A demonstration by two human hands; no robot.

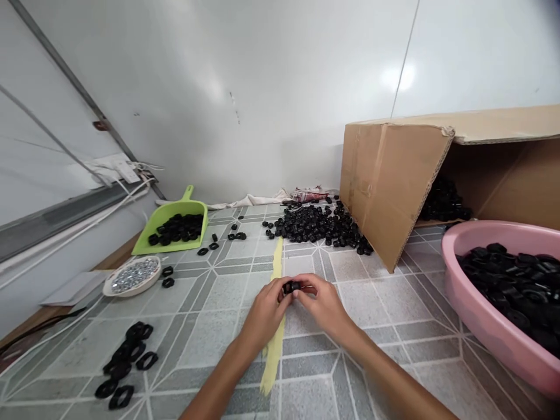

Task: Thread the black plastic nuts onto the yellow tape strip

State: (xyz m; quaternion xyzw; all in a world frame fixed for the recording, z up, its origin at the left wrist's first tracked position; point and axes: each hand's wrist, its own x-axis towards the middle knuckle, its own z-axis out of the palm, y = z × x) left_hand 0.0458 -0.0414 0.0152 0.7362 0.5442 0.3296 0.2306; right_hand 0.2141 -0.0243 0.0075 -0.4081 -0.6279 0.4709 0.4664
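Between my fingertips, above the tiled surface, is a small black plastic ring (290, 286); it looks like a nut. My left hand (268, 306) pinches it from the left, thumb and fingers closed. From the other side, my right hand (321, 303) grips it with its fingertips. Part of the ring is hidden behind the fingers, and I cannot tell whether it is one piece or two. Just beneath the hands runs a strip of yellow tape (272, 364). Beyond them lies a heap of similar black rings (308, 223).
A pink basin (472, 297) of black rings stands at right, before a tipped cardboard box (394, 175). At left are a green dustpan (168, 210) holding rings, a white bowl (114, 290) of small shiny metal pieces, and a loose group of rings (120, 370). A wall closes the back.
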